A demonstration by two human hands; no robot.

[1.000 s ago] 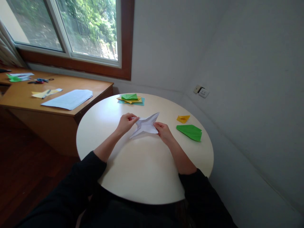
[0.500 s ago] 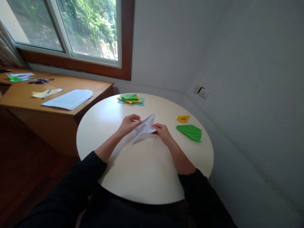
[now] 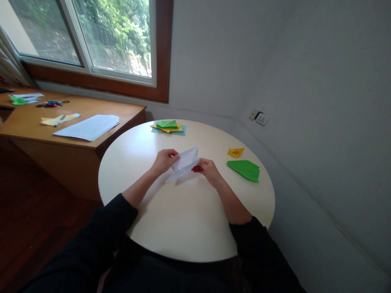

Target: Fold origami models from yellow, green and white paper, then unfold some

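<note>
Left hand [image 3: 163, 160] and right hand [image 3: 207, 168] each pinch an edge of the folded white paper [image 3: 184, 162] between them. A green paper plane [image 3: 244, 169] lies on the bench [image 3: 183, 219], right of the right hand.

A round cream table [image 3: 183, 228] stood in the room's corner, with a wooden desk [image 3: 76, 142] to its left under the window [image 3: 91, 36]. Near the table's middle, a folded white paper sheet [image 3: 185, 163] sat between the left hand [image 3: 164, 160] and the right hand [image 3: 209, 170]. At the far edge lay a stack of green, yellow and blue papers [image 3: 168, 127]. To the right lay a small yellow folded paper [image 3: 235, 152], with a green paper plane [image 3: 244, 169] just nearer. On the desk rested a large white sheet [image 3: 87, 127].
</note>
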